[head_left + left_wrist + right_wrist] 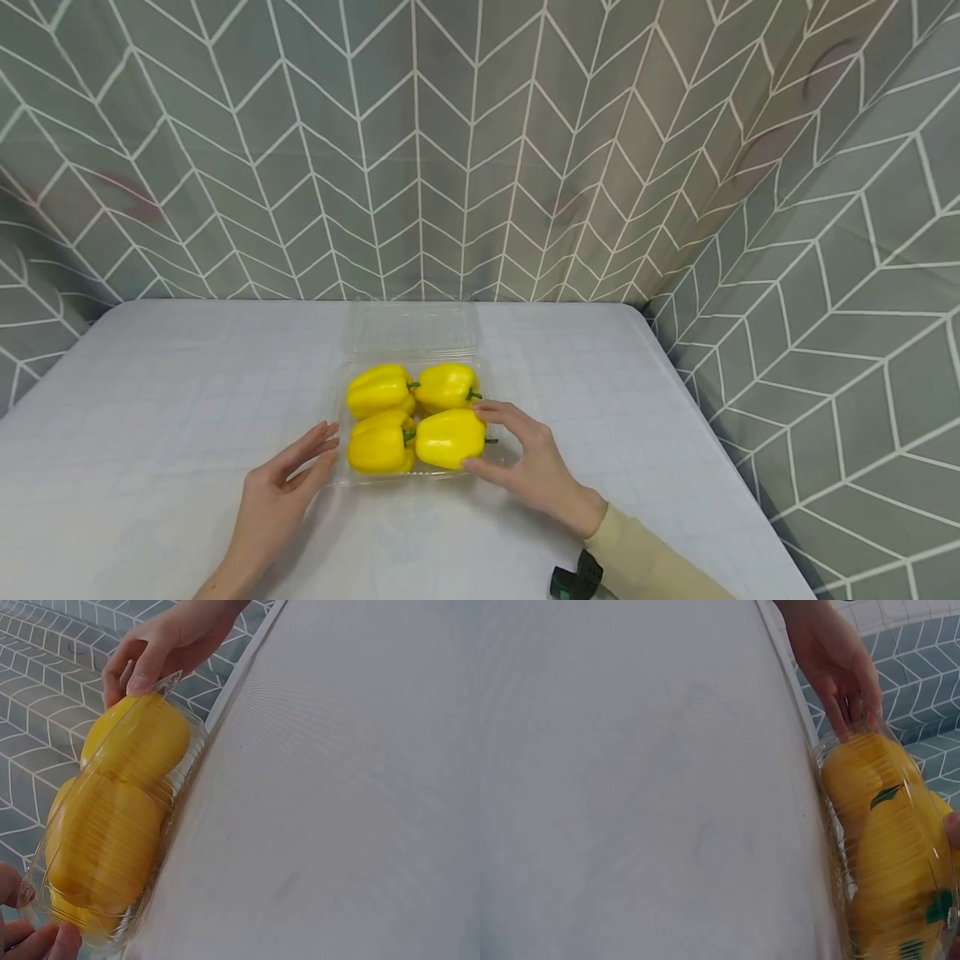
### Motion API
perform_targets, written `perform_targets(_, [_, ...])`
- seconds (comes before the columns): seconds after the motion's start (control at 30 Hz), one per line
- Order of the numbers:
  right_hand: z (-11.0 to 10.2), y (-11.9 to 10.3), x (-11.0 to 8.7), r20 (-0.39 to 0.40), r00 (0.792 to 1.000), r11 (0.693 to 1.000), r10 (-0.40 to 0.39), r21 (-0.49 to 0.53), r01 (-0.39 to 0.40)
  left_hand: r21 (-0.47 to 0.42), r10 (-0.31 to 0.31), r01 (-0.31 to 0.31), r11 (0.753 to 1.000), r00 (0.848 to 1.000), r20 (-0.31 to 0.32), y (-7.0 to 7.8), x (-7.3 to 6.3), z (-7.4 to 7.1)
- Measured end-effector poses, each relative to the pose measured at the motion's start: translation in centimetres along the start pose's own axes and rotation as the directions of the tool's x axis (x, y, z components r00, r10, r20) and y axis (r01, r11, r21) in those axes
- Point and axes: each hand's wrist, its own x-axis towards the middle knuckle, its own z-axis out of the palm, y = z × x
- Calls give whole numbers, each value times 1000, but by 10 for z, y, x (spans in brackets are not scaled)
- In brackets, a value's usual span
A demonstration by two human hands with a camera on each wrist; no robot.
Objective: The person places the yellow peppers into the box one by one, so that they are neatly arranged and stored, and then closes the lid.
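Observation:
Several yellow bell peppers (pixel 378 390) with green stems lie in two rows in a clear plastic clamshell box (pixel 341 477). My right hand (pixel 536 462) holds the front right bell pepper (pixel 450 439), thumb at its near side and fingers at its far side. In the left wrist view, that right hand (pixel 169 649) is at the box's far end. My left hand (pixel 281 492) touches the box's left wall with fairly straight fingers. The right wrist view shows the left hand (pixel 840 667) reaching down to the box's end.
The box's clear lid (pixel 411 329) lies folded back behind the peppers. A white cloth covers the table (pixel 187 392). Grey chevron-patterned curtains (pixel 450 150) stand behind and at the right. A black strap device (pixel 577 575) is by the right sleeve.

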Motion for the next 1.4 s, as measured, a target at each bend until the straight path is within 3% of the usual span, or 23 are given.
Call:
perform_targets(0.33, [2, -4, -2, -33, 999, 1000, 21, -6, -21, -24, 9, -9, 1000, 1000, 7, -2, -1, 1])
perform_targets(0.63, [-2, -6, 2, 18, 997, 996, 77, -48, -76, -30, 58, -58, 998, 998, 5, 1, 1, 1])
perform_targets(1.0, [-5, -12, 9, 107, 985, 988, 135, -94, -125, -22, 30, -30, 999, 1000, 0, 0, -1, 1])
perform_targets(1.13, [-2, -10, 7, 102, 982, 985, 158, -91, -149, -20, 4, -4, 1000, 1000, 0, -1, -2, 1])
perform_targets(1.4, [-8, -10, 5, 66, 989, 988, 129, -91, -123, -24, -10, 11, 1000, 1000, 20, 1, -2, 2])
